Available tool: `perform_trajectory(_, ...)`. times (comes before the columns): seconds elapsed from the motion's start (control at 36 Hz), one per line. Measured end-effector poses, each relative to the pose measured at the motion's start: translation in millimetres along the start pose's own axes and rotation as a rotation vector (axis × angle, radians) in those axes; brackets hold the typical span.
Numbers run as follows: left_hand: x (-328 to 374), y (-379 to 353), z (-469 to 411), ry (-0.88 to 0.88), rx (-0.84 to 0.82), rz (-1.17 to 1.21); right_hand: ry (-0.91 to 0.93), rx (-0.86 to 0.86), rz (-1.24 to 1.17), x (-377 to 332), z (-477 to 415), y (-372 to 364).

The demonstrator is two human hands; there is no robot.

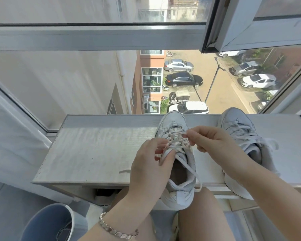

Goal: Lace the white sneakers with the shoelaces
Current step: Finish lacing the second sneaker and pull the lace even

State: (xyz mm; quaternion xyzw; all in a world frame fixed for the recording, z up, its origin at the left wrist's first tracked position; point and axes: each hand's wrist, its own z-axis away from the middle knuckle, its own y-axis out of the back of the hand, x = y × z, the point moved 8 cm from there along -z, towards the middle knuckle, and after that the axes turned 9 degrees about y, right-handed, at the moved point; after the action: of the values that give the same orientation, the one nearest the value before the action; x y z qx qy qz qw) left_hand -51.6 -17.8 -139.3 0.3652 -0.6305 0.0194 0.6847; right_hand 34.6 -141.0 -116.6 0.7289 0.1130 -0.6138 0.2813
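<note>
Two white sneakers stand on a pale window ledge point(97, 150), toes pointing at the glass. The left sneaker point(174, 124) is between my hands, its heel hanging over the ledge's near edge. My left hand point(149, 164) pinches the shoe's tongue and left eyelet side. My right hand point(214, 141) pinches the white shoelace point(191, 169) over the upper eyelets. One loose lace end trails down past the shoe's opening. The right sneaker point(236, 124) is laced and partly hidden by my right forearm.
A window frame and glass rise right behind the ledge, with an opened pane point(250, 25) at the upper right. A grey-blue bucket point(54, 223) stands on the floor at the lower left. My knees are under the ledge's near edge.
</note>
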Motion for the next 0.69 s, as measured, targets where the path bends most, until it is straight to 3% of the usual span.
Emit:
perform_trajectory(0.17, 16.2, -6.4, -1.0, -0.187, -0.062, -0.157, 0.002, 0.057, -0.082, 7.0, 0.3, 12.0)
perform_trajectory(0.36, 29.2, -18.9, -12.2, -0.151, -0.161, -0.307, -0.069, 0.031, 0.078, 18.1, 14.1, 11.3)
perform_trajectory(0.56, 23.9, -18.8, -9.0, 0.006, -0.246, -0.071, -0.040, 0.072, 0.369, 14.9, 21.2, 4.5)
perform_trajectory(0.69, 13.4, -8.9, -9.4, 0.129, -0.310, 0.220, -0.085, 0.066, 0.383, 19.3, 21.4, 5.1)
